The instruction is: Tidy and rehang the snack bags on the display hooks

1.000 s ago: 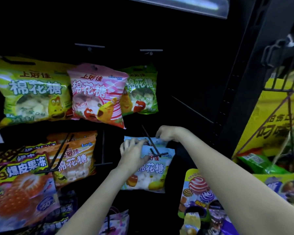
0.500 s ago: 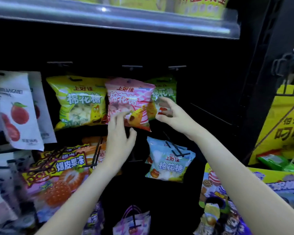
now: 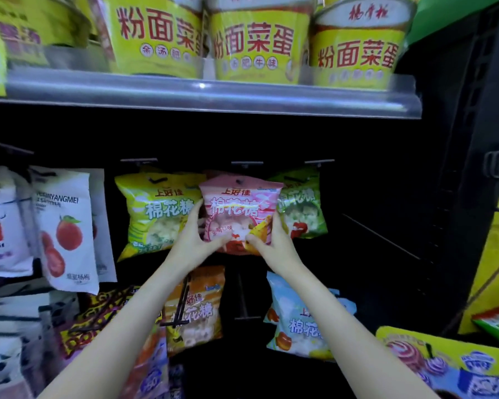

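Shelf: runs across the top with a clear front lip; three big yellow tubs with red lettering stand on it side by side.
White bags: hang at the left, printed with red fruit, overlapping each other.
Yellow bag: hangs from its hook in the upper row, just left of the pink one, its right edge behind the left hand.
Blue bag: lower row, right of centre, partly behind the right forearm.
Orange bag: lower row, under the left wrist, with a black hook sticking out over its front.
Green bag: upper row, tucked partly behind the pink bag's right edge.
Pink bag: the one being handled; it is in the middle of the upper row between the yellow and green bags, top edge up by its hook, lower half between both hands.
Left hand: curled round the pink bag's lower left side, fingers up along the edge, thumb across the front.
Right hand: grips the pink bag's lower right corner, thumb on the front, fingers behind.
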Motion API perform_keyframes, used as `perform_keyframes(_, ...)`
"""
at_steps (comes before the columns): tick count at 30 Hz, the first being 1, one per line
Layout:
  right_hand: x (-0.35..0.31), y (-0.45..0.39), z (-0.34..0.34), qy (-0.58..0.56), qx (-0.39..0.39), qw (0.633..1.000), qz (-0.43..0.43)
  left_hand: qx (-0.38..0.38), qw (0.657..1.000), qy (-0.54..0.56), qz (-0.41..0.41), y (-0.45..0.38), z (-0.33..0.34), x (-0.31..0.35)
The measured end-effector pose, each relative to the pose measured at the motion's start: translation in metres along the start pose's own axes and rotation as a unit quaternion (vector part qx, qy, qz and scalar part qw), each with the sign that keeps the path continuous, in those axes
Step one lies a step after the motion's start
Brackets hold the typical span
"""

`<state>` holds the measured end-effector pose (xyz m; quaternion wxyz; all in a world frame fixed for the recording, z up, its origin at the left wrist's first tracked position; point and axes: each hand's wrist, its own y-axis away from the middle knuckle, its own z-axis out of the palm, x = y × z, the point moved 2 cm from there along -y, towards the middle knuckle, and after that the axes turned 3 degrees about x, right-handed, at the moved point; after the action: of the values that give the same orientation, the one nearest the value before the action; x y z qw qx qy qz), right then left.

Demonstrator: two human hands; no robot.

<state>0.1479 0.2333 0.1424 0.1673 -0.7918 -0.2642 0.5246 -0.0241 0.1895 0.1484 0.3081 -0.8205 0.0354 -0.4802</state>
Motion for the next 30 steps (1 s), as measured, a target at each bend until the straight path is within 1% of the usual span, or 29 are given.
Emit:
perform_keyframes(2,0.003,0.001,0.006,-0.015,-0.011,1.0,0.014,0.034,0.998,-0.039,0.041,0.004,-0.004,0.003)
perform_keyframes(4,0.006,0.004,0.015,-0.051,-0.008,0.998,0.024,0.077,0.988,-0.106,0.079,0.009,-0.005,0.002)
perform_keyframes(6,0.006,0.008,0.018,-0.079,0.014,0.997,0.013,0.099,0.978,-0.16,0.086,0.014,-0.001,0.004)
perform_keyframes(7,0.005,0.008,0.017,-0.083,0.022,0.996,-0.007,0.103,0.977,-0.164,0.085,0.015,0.0,0.005)
perform_keyframes(9,0.002,0.007,0.01,-0.072,0.012,0.997,-0.04,0.099,0.98,-0.148,0.085,0.016,0.003,0.01)
perform_keyframes(12,0.001,0.0,-0.002,-0.039,-0.029,0.998,-0.049,0.101,0.982,-0.126,0.093,0.018,0.008,0.011)
perform_keyframes(14,-0.001,-0.005,-0.009,-0.004,-0.05,0.998,-0.042,0.111,0.979,-0.14,0.095,0.018,0.012,0.01)
perform_keyframes(16,-0.005,-0.004,-0.015,0.056,-0.062,0.996,-0.035,0.13,0.973,-0.163,0.095,0.02,0.017,0.012)
perform_keyframes(17,-0.007,-0.002,-0.02,0.085,-0.053,0.994,-0.036,0.139,0.971,-0.172,0.091,0.02,0.019,0.012)
perform_keyframes(18,-0.009,0.0,-0.027,0.114,-0.022,0.992,-0.047,0.151,0.967,-0.186,0.088,0.022,0.019,0.013)
perform_keyframes(19,-0.011,0.001,-0.037,0.146,0.034,0.987,-0.066,0.171,0.957,-0.212,0.1,0.022,0.02,0.014)
perform_keyframes(20,-0.014,0.001,-0.049,0.184,0.102,0.973,-0.089,0.189,0.942,-0.249,0.126,0.022,0.02,0.014)
perform_keyframes(21,-0.014,-0.001,-0.059,0.225,0.158,0.957,-0.095,0.204,0.921,-0.291,0.163,0.022,0.021,0.015)
perform_keyframes(22,-0.012,-0.006,-0.068,0.259,0.189,0.944,-0.079,0.199,0.901,-0.33,0.198,0.021,0.023,0.018)
perform_keyframes(23,-0.007,-0.013,-0.072,0.288,0.183,0.939,-0.038,0.182,0.883,-0.366,0.23,0.02,0.026,0.022)
perform_keyframes(25,0.002,-0.028,-0.07,0.336,0.121,0.934,0.034,0.125,0.852,-0.424,0.283,0.013,0.033,0.031)
perform_keyframes(26,0.005,-0.035,-0.065,0.359,0.095,0.927,0.047,0.089,0.837,-0.451,0.296,0.008,0.036,0.035)
perform_keyframes(28,0.01,-0.044,-0.056,0.367,0.07,0.925,0.069,0.032,0.809,-0.511,0.288,-0.006,0.04,0.041)
perform_keyframes(30,0.018,-0.05,-0.051,0.314,0.068,0.941,0.101,-0.003,0.79,-0.548,0.275,-0.015,0.039,0.054)
